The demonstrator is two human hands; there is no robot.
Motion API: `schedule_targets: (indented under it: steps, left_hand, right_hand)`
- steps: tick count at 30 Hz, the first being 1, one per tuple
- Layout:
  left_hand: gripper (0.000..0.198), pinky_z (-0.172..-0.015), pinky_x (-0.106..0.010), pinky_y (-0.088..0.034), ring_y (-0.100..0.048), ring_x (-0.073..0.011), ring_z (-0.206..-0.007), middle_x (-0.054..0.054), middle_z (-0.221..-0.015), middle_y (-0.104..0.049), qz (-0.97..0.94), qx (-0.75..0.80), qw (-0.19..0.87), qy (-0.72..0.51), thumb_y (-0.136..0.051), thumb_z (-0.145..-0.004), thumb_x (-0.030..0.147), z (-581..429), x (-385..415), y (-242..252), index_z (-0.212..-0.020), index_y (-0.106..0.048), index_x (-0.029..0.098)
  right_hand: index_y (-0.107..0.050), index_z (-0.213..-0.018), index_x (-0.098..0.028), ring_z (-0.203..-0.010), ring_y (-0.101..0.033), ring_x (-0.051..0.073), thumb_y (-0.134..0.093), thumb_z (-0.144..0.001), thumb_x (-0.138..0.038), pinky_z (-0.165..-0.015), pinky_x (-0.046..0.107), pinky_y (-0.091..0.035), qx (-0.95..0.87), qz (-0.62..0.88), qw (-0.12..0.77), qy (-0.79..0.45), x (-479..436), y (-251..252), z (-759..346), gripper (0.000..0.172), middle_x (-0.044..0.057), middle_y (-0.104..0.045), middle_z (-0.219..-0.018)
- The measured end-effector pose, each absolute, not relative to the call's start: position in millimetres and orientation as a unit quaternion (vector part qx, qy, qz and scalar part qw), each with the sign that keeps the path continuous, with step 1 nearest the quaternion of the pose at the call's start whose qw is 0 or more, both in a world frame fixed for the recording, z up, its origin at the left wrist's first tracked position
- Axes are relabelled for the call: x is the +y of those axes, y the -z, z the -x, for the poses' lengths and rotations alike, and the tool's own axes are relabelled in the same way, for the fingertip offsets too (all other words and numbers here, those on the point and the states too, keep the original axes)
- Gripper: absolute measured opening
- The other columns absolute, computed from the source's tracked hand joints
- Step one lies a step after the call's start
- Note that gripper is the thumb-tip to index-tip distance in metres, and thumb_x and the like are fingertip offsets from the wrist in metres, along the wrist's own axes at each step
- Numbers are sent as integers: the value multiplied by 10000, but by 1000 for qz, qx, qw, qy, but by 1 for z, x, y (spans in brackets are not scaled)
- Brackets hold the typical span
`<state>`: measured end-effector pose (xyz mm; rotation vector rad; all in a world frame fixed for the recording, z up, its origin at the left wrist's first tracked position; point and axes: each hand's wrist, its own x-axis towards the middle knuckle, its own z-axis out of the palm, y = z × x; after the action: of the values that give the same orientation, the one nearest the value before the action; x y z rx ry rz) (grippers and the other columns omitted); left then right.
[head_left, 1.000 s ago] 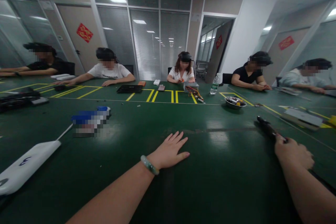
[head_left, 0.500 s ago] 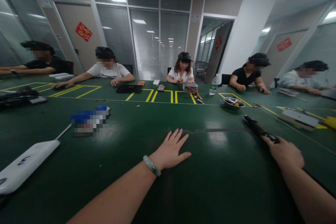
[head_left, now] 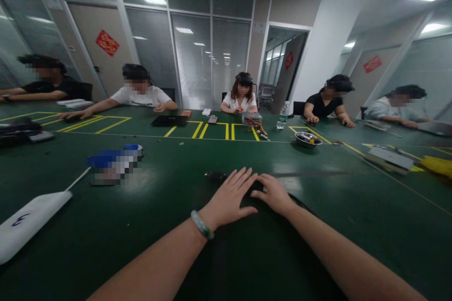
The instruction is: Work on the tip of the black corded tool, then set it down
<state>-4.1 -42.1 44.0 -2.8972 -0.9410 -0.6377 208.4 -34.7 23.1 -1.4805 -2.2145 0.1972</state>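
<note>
On the green table, a dark tool-like object (head_left: 216, 176) with a black cord lies behind my hands. My left hand (head_left: 233, 197), a jade bangle at its wrist, is spread palm down, its fingertips beside or over the object's middle. My right hand (head_left: 275, 193) is closed around the object's right part, and the cord (head_left: 302, 203) trails off to the right beneath my forearm. The fingertips of my two hands nearly meet. The object's middle is hidden behind the fingers.
A white power strip (head_left: 33, 221) and a blurred blue-and-white item (head_left: 116, 164) lie at left. Farther back are a metal bowl (head_left: 308, 139), a bottle (head_left: 283, 115) and a box with wires (head_left: 251, 118). Several people sit across the table (head_left: 158, 225).
My right hand has moved left with the dark object, from the right side to beside my left hand. The object now lies across the middle, behind my left fingers. The view has shifted slightly.
</note>
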Motion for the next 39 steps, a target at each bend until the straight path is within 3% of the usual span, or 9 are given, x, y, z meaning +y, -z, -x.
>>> schedule_targets:
  steps: [4, 8, 13, 16, 19, 26, 29, 34, 39]
  left_hand:
    - [944, -1128, -432, -165, -136, -254, -1400, -79, -1532, -143, 925, -321, 11, 205, -579, -762, 611, 9, -37, -40, -1468, -72, 244]
    - [832, -1084, -399, -259, -268, -239, -1358, -79, -1527, -167, 911, -352, -14, 213, -545, -837, 501, 15, -31, -35, -1468, -63, 254]
    - [589, -1012, -401, -331, -446, -235, -1219, -37, -1458, -349, 908, -365, -23, 205, -462, -900, 478, 17, -29, -34, -1424, -253, 312]
    - [484, -980, -392, -354, -482, -223, -1154, -18, -1349, -483, 907, -365, -28, 208, -435, -915, 477, 16, -30, -36, -1367, -370, 316]
    - [450, -953, -381, -371, -503, -217, -1097, -21, -1265, -538, 905, -369, -33, 210, -431, -920, 466, 14, -33, -40, -1336, -418, 296]
    - [441, -920, -388, -383, -523, -226, -1041, -41, -1183, -569, 904, -385, -46, 180, -418, -913, 490, 17, -35, -46, -1300, -460, 281]
    - [441, -909, -386, -391, -537, -228, -1028, -42, -1162, -583, 902, -397, -48, 162, -438, -901, 495, 20, -34, -48, -1286, -474, 283]
    - [444, -912, -395, -398, -550, -239, -1035, -45, -1171, -588, 894, -421, -58, 140, -456, -884, 511, 27, -34, -52, -1267, -494, 290]
    - [419, -891, -380, -417, -569, -224, -1016, -26, -1150, -600, 895, -425, -68, 122, -451, -886, 503, 35, -34, -54, -1258, -490, 313]
  right_hand:
    - [-522, -1249, -175, -1122, -478, 241, -643, -793, -391, -991, 399, -321, -838, 490, 226, -84, -27, -21, -160, 519, 110, -548, -1211]
    - [-380, -1362, -207, -1236, -373, 255, -641, -785, -430, -1029, 427, -280, -854, 471, 213, -56, -40, -35, -167, 672, 107, -413, -1360]
    - [-545, -1140, -234, -1047, -497, 269, -702, -703, -467, -913, 426, -375, -819, 556, 139, -24, -62, -57, -213, 520, 80, -518, -1152]
    - [-538, -1116, -263, -868, -564, 232, -723, -673, -399, -747, 354, -431, -795, 596, 66, -85, -63, -59, -233, 499, 43, -573, -1019]
    - [-532, -1103, -285, -768, -575, 201, -669, -725, -334, -634, 295, -397, -777, 618, 36, -113, -57, -53, -240, 406, 10, -604, -898]
    - [-589, -1023, -268, -738, -574, 169, -575, -807, -256, -610, 264, -352, -766, 631, 53, -111, -48, -51, -233, 217, 1, -620, -830]
    - [-580, -1052, -253, -731, -581, 155, -592, -808, -346, -610, 251, -370, -762, 623, 64, -167, -49, -55, -235, 262, -3, -626, -822]
    - [-568, -1046, -242, -723, -583, 157, -694, -688, -442, -575, 242, -369, -759, 616, 30, -208, -65, -63, -242, 429, -5, -632, -851]
    - [-645, -906, -252, -752, -580, 183, -683, -690, -303, -565, 256, -328, -759, 631, -49, -153, -83, -73, -231, 225, 9, -640, -843]
